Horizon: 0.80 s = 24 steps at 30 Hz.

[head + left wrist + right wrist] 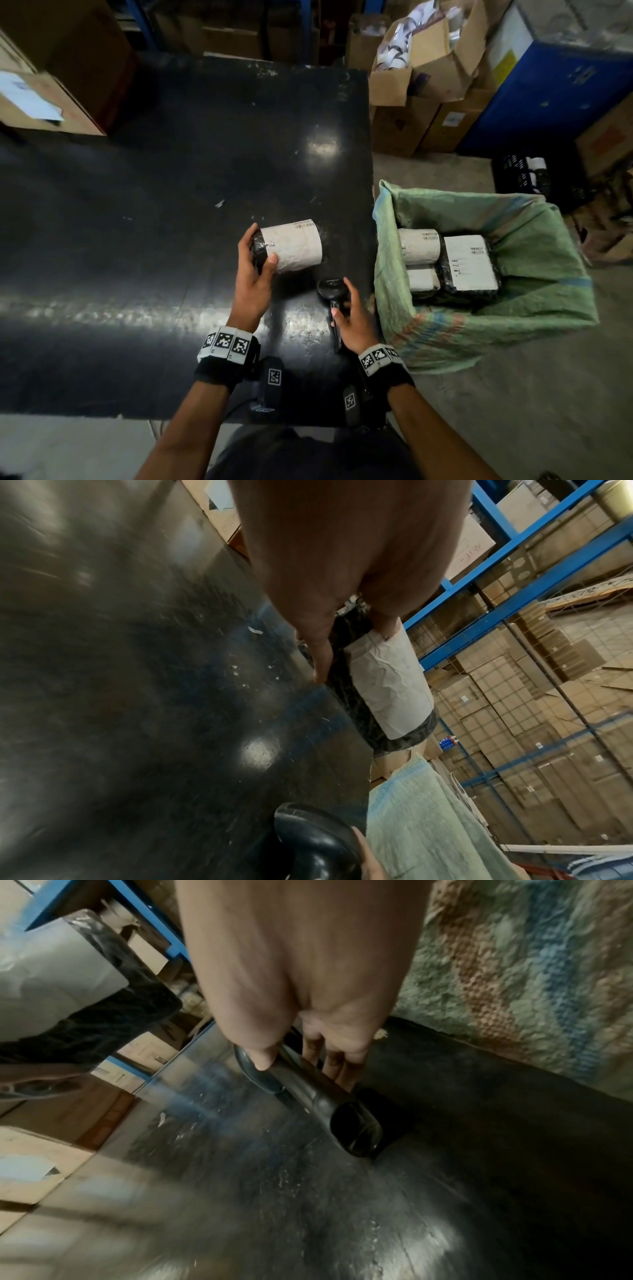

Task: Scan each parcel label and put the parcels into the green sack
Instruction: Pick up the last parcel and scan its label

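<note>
My left hand (pixel 251 274) grips a round parcel (pixel 291 246), black wrap with a white label (pixel 294 245) rolled around it. The thumb lies on the label's near edge and the other fingers (pixel 322 653) curl over the black end, so the fingers are clamped on the parcel. It lies on its side over the black tabletop (pixel 137 222), barcode up at the far right end of the label. Whether it touches the tabletop or sits just above it, I cannot tell.

My right hand (pixel 352 318) is wrapped around the handle of the black scanner (pixel 330 291), fingers closed on it, thumb along the side. In the right wrist view the scanner's (pixel 342 1112) window points away from my palm, low over the tabletop. The scanner head is just beside the parcel, on its near right side, apart from it.

To the right of the tabletop stands the green sack (pixel 534 240), mouth open, its rim folded down. Inside lie three parcels: a round one (pixel 419 245) at the far left, a smaller one (pixel 423 279) nearer me, and a flat one (pixel 471 263) to their right, all label up.

Cardboard boxes (pixel 428 68) stand behind the sack, with a black crate (pixel 520 174) on the floor nearby.
</note>
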{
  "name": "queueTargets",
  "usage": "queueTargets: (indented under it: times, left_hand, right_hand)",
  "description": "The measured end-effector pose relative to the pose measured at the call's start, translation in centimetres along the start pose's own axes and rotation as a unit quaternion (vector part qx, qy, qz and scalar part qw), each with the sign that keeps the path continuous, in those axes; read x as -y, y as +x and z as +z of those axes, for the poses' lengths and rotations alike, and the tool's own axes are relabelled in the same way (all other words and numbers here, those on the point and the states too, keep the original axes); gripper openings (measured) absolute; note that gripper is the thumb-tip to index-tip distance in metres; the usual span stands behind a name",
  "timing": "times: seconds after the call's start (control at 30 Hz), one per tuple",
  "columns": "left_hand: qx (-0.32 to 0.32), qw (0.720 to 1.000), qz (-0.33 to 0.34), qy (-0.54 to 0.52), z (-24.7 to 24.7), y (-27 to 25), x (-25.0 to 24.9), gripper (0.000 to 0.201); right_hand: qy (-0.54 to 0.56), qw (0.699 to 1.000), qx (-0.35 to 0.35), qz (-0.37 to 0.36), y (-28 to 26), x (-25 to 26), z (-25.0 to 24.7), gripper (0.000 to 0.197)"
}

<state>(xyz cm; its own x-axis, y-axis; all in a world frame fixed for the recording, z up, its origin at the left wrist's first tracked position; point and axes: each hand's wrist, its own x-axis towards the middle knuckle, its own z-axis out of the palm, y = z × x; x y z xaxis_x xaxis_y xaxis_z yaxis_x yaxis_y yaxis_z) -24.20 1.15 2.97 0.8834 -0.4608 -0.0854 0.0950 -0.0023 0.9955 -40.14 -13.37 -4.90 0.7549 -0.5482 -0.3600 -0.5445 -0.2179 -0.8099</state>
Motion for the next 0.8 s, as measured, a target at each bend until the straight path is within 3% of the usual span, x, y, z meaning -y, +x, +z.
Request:
queueTargets:
  times: [0.13, 0.33, 0.57, 0.67, 0.8]
  left_hand:
    - [0.002, 1.000, -0.012, -0.008, 0.7, 0.1, -0.7, 0.063]
    - [0.028, 0.999, -0.024, -0.024, 3.2, 0.6, -1.4, 0.059]
    - [0.088, 0.995, -0.031, -0.046, 8.7, 1.2, -3.3, 0.059]
    - [0.119, 0.991, -0.030, -0.059, 11.7, 1.4, -4.3, 0.059]
    - [0.152, 0.986, -0.020, -0.065, 16.2, 1.8, -5.5, 0.058]
  right_hand:
    - [-0.025, 0.999, -0.024, -0.038, 0.2, 0.2, -0.8, 0.068]
    - [0.045, 0.989, -0.104, -0.100, 0.1, 6.1, -6.2, 0.058]
    - [0.075, 0.975, -0.079, -0.194, 1.4, 9.5, -13.7, 0.061]
    - [0.061, 0.973, -0.079, -0.208, 1.7, 8.6, -16.7, 0.061]
    - [0.081, 0.976, -0.104, -0.175, 1.6, 7.1, -21.3, 0.056]
